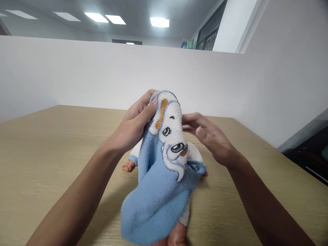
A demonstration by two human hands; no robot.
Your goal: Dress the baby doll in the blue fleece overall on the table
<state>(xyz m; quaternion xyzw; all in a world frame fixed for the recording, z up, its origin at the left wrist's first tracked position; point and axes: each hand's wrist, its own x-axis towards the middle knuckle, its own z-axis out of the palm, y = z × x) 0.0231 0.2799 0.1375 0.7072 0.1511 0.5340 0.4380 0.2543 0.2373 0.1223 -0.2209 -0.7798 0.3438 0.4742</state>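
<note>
A light blue fleece baby garment (159,201) hangs in front of me, bunched at its top. On it is a white embroidered elephant patch (173,119) with orange ear parts. My left hand (135,119) pinches its upper left edge, thumb in front and fingers behind. To the right, my right hand (214,138) has its thumb apart and fingers stretched toward the cloth; the fingertips are blurred and partly hidden behind the edge. Beneath lies a doll (128,166) in white clothing with blue cuffs. The garment covers most of it, while a bare leg (177,235) shows at the bottom.
The wooden table (64,153) extends to a low white partition (89,71) at the back. At the far right stands a dark glossy object (312,153) beside the table edge. Ceiling lights (159,22) shine beyond the partition.
</note>
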